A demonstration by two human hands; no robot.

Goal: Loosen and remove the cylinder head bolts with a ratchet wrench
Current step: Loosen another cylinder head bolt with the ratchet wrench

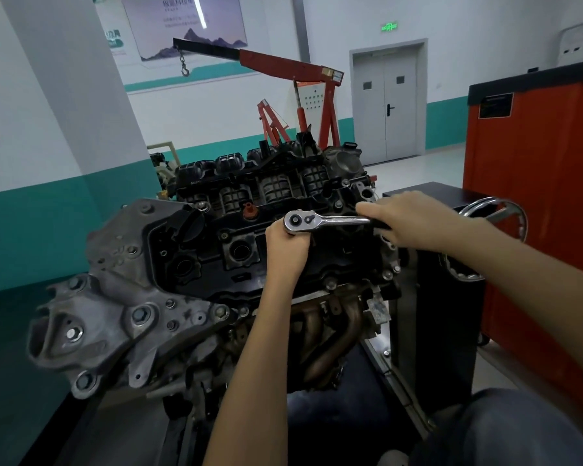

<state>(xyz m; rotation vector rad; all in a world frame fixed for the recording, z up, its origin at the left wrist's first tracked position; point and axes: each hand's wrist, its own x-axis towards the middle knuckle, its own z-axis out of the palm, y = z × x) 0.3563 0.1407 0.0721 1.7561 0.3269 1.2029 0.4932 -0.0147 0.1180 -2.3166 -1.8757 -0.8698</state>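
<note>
We are holding the ratchet wrench [330, 222] over the engine cover [196, 243], lying left to right, head pointing left. Our left hand [286, 247] is gripping under its head, our right hand [414, 220] curling round the handle

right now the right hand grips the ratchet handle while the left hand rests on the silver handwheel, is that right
No. In the head view the left hand is not on the handwheel; it grips the ratchet wrench just under its head, above the engine. The right hand does grip the handle.
</note>
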